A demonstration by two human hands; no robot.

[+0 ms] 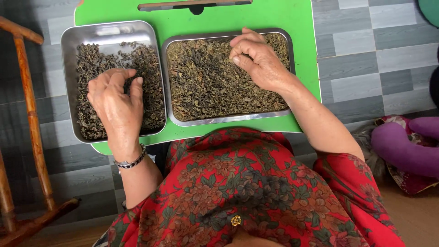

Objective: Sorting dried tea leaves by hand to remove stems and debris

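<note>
Dried tea leaves (219, 87) under right hand (258, 59) pinching grip, left hand (114, 103) clawed into leaves.

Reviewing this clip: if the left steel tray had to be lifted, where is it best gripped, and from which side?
Likely by the far rim of the left tray, from the far side: bare steel shows there, while the left hand rests on the leaves and the right tray crowds one side.

soft, even daylight fills the scene, bright without being harsh. the bare upper end of the left metal tray (109, 34) throws back a pale glare, and the right tray's front rim (228, 120) glints. shadows are faint, darkest under the green board (192, 20) near the lap. focus is sharp in the middle; the wooden chair (29, 114) and floor lines bow slightly at the edges.
</note>
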